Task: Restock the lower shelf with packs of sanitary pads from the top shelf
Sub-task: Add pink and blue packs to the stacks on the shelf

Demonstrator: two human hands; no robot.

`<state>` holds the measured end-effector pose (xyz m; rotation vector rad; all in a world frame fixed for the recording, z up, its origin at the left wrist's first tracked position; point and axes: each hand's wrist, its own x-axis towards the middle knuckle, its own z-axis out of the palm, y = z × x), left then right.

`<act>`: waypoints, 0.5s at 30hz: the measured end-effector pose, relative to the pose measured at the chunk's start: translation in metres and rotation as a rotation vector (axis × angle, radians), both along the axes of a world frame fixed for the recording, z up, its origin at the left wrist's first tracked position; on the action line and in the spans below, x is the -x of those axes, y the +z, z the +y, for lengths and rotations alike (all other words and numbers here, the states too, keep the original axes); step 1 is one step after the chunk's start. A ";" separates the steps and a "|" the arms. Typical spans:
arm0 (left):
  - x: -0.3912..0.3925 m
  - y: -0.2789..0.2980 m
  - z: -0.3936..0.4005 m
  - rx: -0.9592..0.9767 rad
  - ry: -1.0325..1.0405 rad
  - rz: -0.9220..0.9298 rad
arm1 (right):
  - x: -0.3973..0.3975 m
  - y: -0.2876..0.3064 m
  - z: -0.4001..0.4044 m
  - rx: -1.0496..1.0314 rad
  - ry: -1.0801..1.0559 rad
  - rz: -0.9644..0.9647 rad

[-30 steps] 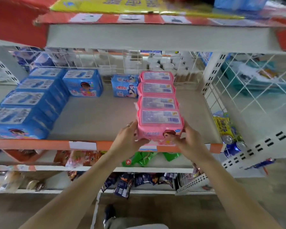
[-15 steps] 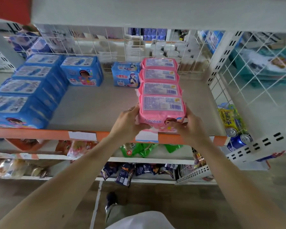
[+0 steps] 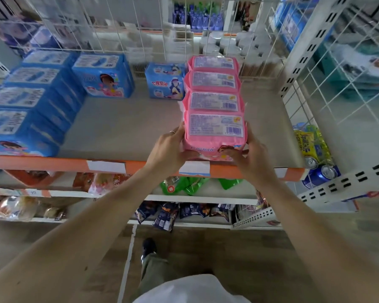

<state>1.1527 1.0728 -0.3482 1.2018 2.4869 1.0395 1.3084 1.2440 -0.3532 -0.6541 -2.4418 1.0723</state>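
Both arms are stretched forward and upward. The left hand is cupped with fingers curled and thumb tucked beneath them; the right hand is mirrored opposite, thumb pointed inward below its fingers.

Four pink packs of sanitary pads sit in a front-to-back row on the grey shelf.

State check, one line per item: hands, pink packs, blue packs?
Left hand: grips the front pink pack's left side.
Right hand: grips its right side.
Pink packs: four in a row, front to back, on the shelf.
Blue packs: shelved at left, untouched.
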 end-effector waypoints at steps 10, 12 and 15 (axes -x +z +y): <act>-0.012 -0.001 -0.015 0.061 0.027 -0.030 | -0.008 0.008 -0.011 0.075 0.039 -0.076; -0.008 0.005 -0.016 0.131 0.030 -0.087 | -0.010 0.011 -0.010 0.087 0.050 -0.100; -0.009 0.014 -0.022 0.130 0.078 -0.178 | -0.019 0.019 -0.017 0.126 0.043 -0.086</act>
